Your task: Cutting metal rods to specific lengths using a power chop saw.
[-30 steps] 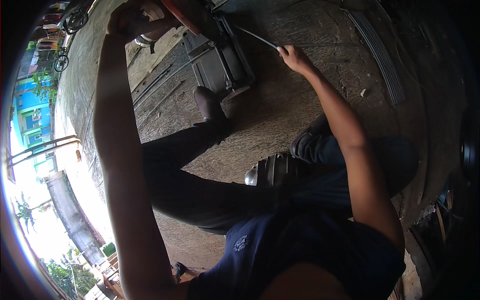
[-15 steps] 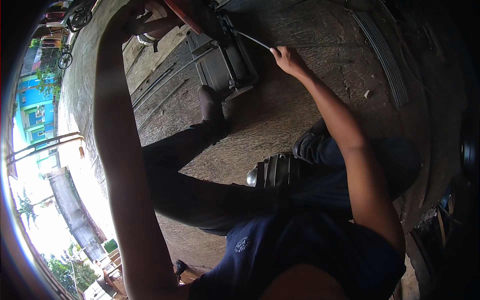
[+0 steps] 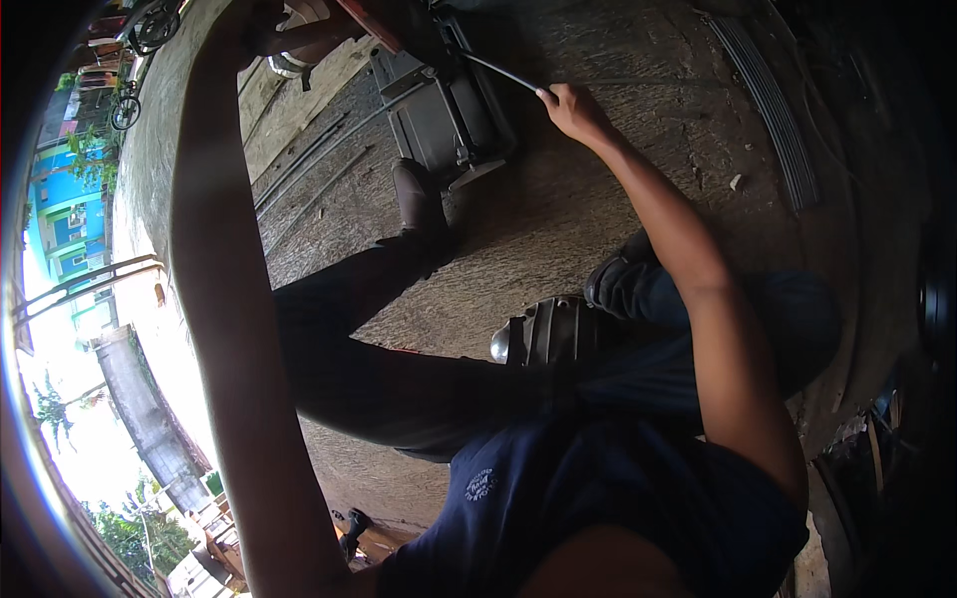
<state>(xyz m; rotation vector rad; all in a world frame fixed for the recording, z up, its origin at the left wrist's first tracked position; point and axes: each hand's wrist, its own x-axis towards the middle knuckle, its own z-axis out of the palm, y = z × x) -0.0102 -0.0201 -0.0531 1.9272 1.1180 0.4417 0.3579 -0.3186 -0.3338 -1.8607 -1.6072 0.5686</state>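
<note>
My right hand (image 3: pixel 575 113) is closed on the near end of a thin metal rod (image 3: pixel 503 73), thumb laid along it. The rod's other end runs to a floor-standing cut-off saw (image 3: pixel 417 135) with a flat dark base and a clamp screw (image 3: pixel 461 125). Above the base, a reddish part (image 3: pixel 371 22) of the saw slants down. At the top edge my left hand (image 3: pixel 304 38) is beside that part, its fingers curled; shadow and the frame edge hide what they grip. My left shoe (image 3: pixel 417 189) rests close to the base.
A ribbed dark metal piece (image 3: pixel 550 331) lies between my legs, near my right shoe (image 3: pixel 613 284). Long thin rods (image 3: pixel 304 164) lie on the floor left of the saw. A bundle of rods or ribbed strip (image 3: pixel 768 115) lies far right. Bicycle wheels (image 3: pixel 127 107) stand far left.
The view has shifted slightly, so the saw and floor sit a little higher and further left. Both hands keep their grip, and the rod stays at the saw.
</note>
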